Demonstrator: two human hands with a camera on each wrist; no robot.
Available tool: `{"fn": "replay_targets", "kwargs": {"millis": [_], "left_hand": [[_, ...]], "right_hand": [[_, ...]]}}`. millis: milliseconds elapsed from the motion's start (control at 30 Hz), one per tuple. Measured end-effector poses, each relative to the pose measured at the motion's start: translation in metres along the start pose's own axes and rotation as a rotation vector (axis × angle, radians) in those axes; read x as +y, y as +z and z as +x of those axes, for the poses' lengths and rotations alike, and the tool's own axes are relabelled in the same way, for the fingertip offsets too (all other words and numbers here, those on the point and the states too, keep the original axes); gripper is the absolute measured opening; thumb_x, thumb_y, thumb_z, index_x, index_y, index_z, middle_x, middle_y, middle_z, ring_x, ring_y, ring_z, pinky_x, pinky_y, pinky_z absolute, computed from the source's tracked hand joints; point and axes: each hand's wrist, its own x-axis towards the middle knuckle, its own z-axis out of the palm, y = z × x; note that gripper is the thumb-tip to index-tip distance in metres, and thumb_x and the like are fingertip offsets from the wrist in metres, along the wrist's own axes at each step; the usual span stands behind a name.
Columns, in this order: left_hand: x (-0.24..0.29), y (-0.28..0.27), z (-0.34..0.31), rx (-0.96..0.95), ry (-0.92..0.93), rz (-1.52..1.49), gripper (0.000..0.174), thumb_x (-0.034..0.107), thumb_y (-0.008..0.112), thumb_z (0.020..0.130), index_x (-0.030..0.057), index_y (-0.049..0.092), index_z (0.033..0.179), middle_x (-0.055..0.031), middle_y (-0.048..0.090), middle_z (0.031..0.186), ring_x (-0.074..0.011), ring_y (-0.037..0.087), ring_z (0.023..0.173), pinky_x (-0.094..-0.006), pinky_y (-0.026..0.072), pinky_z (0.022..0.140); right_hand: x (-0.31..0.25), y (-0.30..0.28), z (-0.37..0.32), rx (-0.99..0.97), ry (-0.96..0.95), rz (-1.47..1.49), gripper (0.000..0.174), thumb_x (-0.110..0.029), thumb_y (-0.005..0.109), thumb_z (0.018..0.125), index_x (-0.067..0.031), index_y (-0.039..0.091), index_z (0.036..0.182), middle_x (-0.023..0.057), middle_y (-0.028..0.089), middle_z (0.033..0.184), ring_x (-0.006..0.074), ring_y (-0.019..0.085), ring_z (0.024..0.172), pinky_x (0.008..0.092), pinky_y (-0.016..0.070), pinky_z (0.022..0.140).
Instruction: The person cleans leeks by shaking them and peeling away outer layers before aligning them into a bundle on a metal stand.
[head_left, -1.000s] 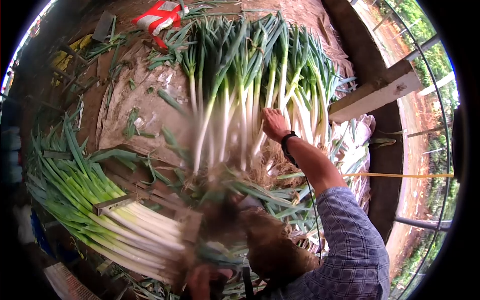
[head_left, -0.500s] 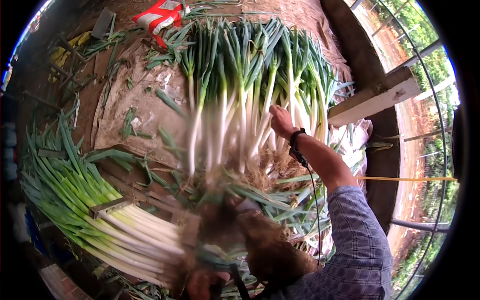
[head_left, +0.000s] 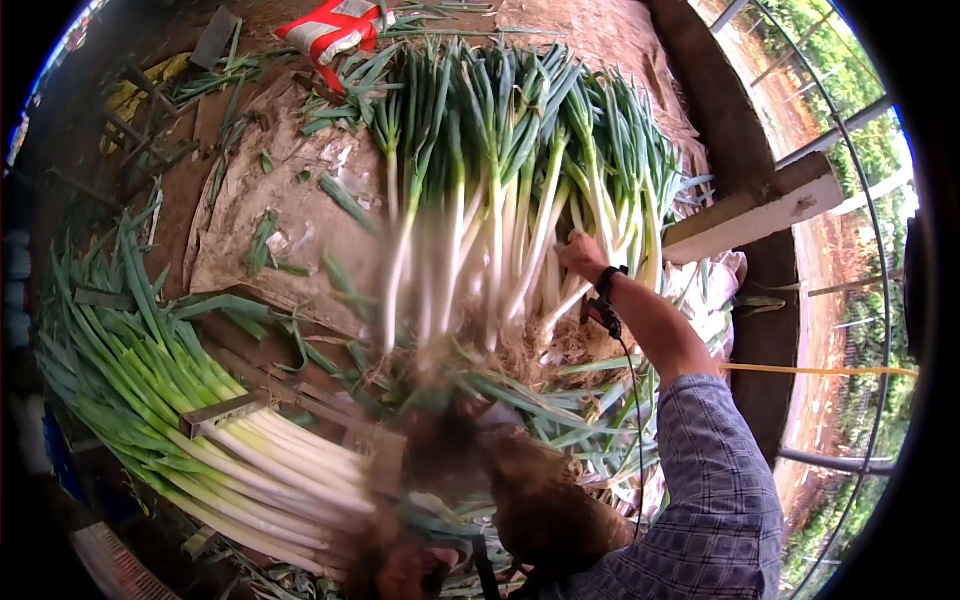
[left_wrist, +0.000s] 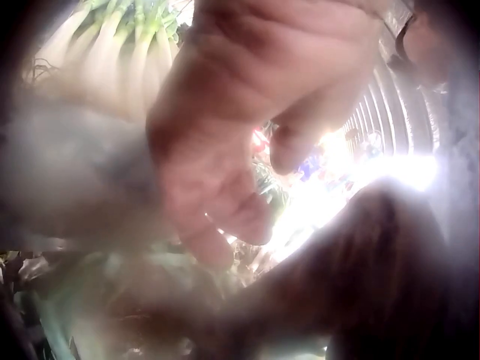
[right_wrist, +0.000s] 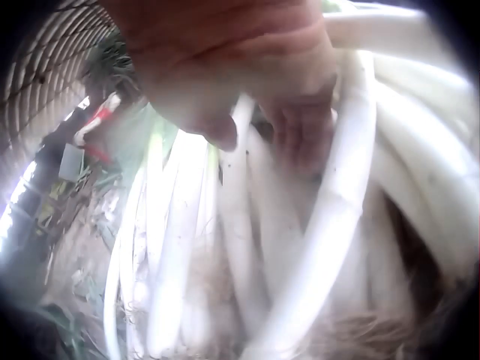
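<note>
Head view: right hand (head_left: 588, 258) is down among the white stems of a row of leeks (head_left: 500, 215), near the right end of the row. Row lies on the ground, green tops away from the person, roots toward them. Right wrist view: fingers (right_wrist: 306, 139) bent down between stems, thumb apart from them, one pale stem showing in the gap. Can't tell if they grip it; fingertips run into blur.

Left wrist view: left hand (left_wrist: 232, 127) has fingers loosely bent, thumb apart, nothing visible in the grasp. Blurred pale stems sit behind it, well apart. In the head view that hand is a smear at the bottom edge.

Second bunch of leeks (head_left: 240, 440) lies on the left, tops pointing up-left, white ends toward the person, a short bar (head_left: 222, 412) standing against it.

Around: loose leaves (head_left: 535, 400) near the roots, brown sheet (head_left: 310, 225) left of the row, red-and-white bag (head_left: 335, 28) past its far left end, beam (head_left: 755, 215) just right. Plaid sleeve (head_left: 715, 455) on the right arm, dark wristband (head_left: 606, 283) above the hand.
</note>
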Motion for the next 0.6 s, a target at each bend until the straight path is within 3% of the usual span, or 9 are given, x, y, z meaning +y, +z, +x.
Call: {"fn": "replay_targets", "kwargs": {"millis": [33,200,267,300,400,467,533,567,600], "left_hand": [[-0.002,0.0,-0.001,-0.001,0.001,-0.007,0.029,0.022,0.054,0.103,-0.0013,0.059,0.12,-0.0117,0.066,0.1,-0.0202,0.067,0.089,-0.0349,0.0556,0.079],[-0.002,-0.002,0.001,-0.005,-0.06,0.034,0.029,0.021,0.053,0.104,-0.0017,0.057,0.123,-0.0135,0.067,0.103,-0.0217,0.068,0.091,-0.0353,0.0561,0.08],[0.004,-0.001,0.003,0.001,-0.062,0.071,0.03,0.021,0.053,0.104,-0.002,0.057,0.123,-0.0138,0.067,0.103,-0.0221,0.068,0.092,-0.0355,0.0558,0.081],[0.004,0.0,0.004,0.006,-0.074,0.069,0.031,0.022,0.053,0.104,-0.0022,0.058,0.123,-0.0139,0.068,0.104,-0.0223,0.068,0.092,-0.0358,0.0557,0.081],[0.013,0.008,0.003,-0.015,-0.069,0.068,0.032,0.024,0.053,0.104,-0.0024,0.059,0.121,-0.0135,0.068,0.103,-0.0222,0.068,0.093,-0.0359,0.055,0.081],[0.02,0.013,0.007,-0.022,-0.07,0.128,0.032,0.024,0.052,0.105,-0.0024,0.06,0.12,-0.0131,0.068,0.103,-0.0217,0.067,0.093,-0.0353,0.0544,0.081],[0.027,0.014,0.007,-0.007,-0.091,0.249,0.031,0.025,0.052,0.105,-0.0022,0.061,0.118,-0.0129,0.067,0.101,-0.021,0.067,0.091,-0.0344,0.0537,0.079],[0.031,0.015,0.008,0.002,-0.104,0.26,0.031,0.025,0.052,0.105,-0.0019,0.062,0.117,-0.0128,0.067,0.1,-0.0211,0.066,0.091,-0.0345,0.053,0.079],[0.035,0.017,0.009,0.01,-0.114,0.269,0.031,0.026,0.052,0.105,-0.0017,0.062,0.116,-0.0127,0.067,0.099,-0.0212,0.065,0.091,-0.0347,0.0522,0.079]], "right_hand": [[0.003,0.016,0.012,0.045,0.03,0.049,0.045,-0.04,0.07,0.083,-0.0008,0.057,0.103,0.0232,0.064,0.103,0.0344,0.062,0.096,0.0444,0.0497,0.083],[-0.012,0.05,0.012,0.094,0.033,0.24,0.058,-0.043,0.07,0.083,0.0049,0.056,0.112,0.021,0.062,0.104,0.0326,0.06,0.097,0.0418,0.0476,0.087],[-0.039,0.025,-0.005,-0.065,0.153,0.471,0.061,-0.044,0.071,0.082,0.0065,0.056,0.114,0.0198,0.062,0.107,0.0308,0.059,0.099,0.0408,0.0476,0.087],[-0.025,0.04,0.01,-0.002,0.145,0.489,0.055,-0.044,0.069,0.085,0.0034,0.06,0.112,0.0173,0.061,0.11,0.0295,0.059,0.1,0.0415,0.0481,0.087],[-0.033,0.011,0.0,-0.301,0.293,0.684,0.049,-0.045,0.068,0.087,-0.0009,0.064,0.109,0.0164,0.062,0.107,0.0288,0.058,0.097,0.0433,0.0477,0.086],[-0.029,0.015,0.008,-0.304,0.276,0.548,0.043,-0.04,0.066,0.092,0.0008,0.063,0.105,0.0117,0.063,0.09,0.0239,0.06,0.083,0.0391,0.0524,0.074],[-0.042,0.026,0.003,-0.158,0.162,0.399,0.04,-0.035,0.068,0.093,0.0032,0.062,0.103,0.0091,0.062,0.084,0.0197,0.058,0.074,0.036,0.0504,0.061],[-0.008,0.077,0.032,-0.035,0.15,0.369,0.042,-0.033,0.073,0.09,0.004,0.06,0.104,0.0093,0.062,0.086,0.0149,0.055,0.069,0.0353,0.0446,0.053],[-0.072,0.008,-0.021,-0.301,0.282,0.492,0.068,-0.038,0.078,0.083,0.0071,0.051,0.126,0.0228,0.057,0.125,0.0322,0.06,0.11,0.0395,0.0548,0.096]]}}
